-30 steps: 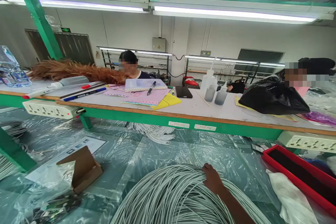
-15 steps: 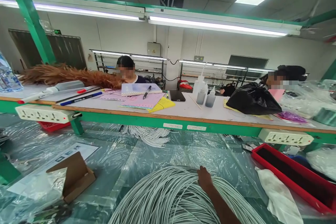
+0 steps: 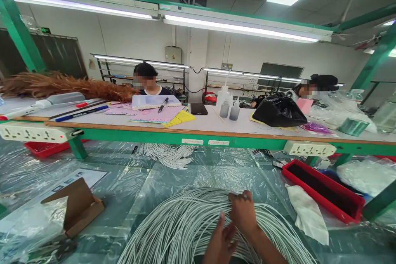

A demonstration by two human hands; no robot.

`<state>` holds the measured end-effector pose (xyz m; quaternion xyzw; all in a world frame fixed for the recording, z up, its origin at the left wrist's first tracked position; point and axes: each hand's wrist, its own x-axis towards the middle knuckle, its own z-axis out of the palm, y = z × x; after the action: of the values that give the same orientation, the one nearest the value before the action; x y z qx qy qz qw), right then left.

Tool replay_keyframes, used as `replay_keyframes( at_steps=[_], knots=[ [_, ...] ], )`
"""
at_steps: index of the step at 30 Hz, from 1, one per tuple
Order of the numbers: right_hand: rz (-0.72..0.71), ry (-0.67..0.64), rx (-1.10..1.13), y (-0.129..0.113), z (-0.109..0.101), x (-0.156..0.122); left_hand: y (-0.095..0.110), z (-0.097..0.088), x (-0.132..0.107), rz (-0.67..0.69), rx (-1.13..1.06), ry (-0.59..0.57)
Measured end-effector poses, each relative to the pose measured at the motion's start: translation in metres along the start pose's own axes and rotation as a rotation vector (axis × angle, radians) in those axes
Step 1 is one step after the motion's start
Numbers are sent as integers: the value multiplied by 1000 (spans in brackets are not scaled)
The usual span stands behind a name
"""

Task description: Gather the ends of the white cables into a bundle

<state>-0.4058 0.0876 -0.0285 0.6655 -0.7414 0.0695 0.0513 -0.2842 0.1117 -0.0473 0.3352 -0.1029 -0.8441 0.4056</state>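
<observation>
On the plastic-covered desk (image 3: 120,192) we note an open cardboard box (image 3: 81,206) at the left and, at the right, a white cloth (image 3: 309,213) lying beside a long red tray (image 3: 352,213). On the raised shelf (image 3: 213,126) beyond we record brown feathers (image 3: 68,86), a blue marker (image 3: 82,114), a notebook (image 3: 147,102) bearing a black pen (image 3: 162,104), a black phone (image 3: 198,108), three bottles (image 3: 234,113) standing close together and a crumpled black plastic bag (image 3: 280,110). We find two white power strips (image 3: 309,148) along the shelf's green front edge.

Cable coil (image 3: 173,222), red tray (image 3: 356,211) on plastic-covered worktop (image 3: 123,194)
</observation>
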Motion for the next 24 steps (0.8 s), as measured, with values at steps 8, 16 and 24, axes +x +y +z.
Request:
replay_keyframes(
  at_steps=[8,16,24],
  knots=[
    [82,79,144,22,15,-42,56,9,9,122,-399,144],
    [257,335,177,125,44,-98,65,25,-41,105,-389,92],
    [386,470,162,171,-5,-139,88,-5,-34,221,-199,199]
  ],
)
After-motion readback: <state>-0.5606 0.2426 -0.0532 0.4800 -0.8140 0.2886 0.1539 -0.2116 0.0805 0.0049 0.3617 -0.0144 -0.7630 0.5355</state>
